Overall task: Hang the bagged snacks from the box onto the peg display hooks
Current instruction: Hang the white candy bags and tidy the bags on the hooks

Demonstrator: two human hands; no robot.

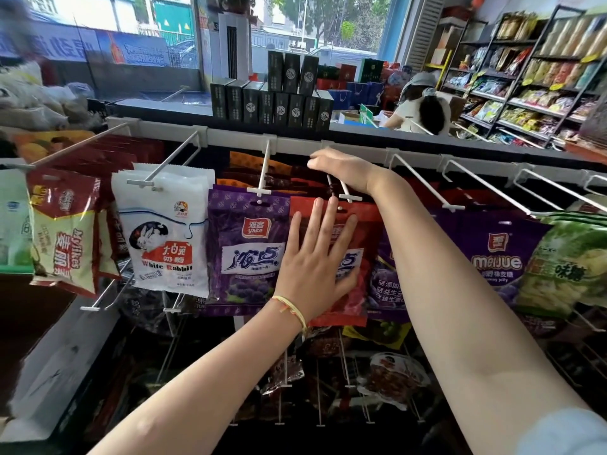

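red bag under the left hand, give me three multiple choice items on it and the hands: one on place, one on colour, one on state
1. Where does the red bag hang?
A. right of the purple Yake bag
B. left of the White Rabbit bag
C. on the far shelf

2. What colour is the White Rabbit bag, mostly?
A. green
B. white
C. black

3. How is the left hand set?
A. fist round a hook
B. pinching a bag corner
C. flat, fingers straight, on the red bag

Answers: 1 A, the red bag sits just right of the purple one on the same rail. 2 B, its front is white with a rabbit print. 3 C, the fingers are spread straight across the bag's face, while the right hand reaches over the peg hook above; its grip is hidden.
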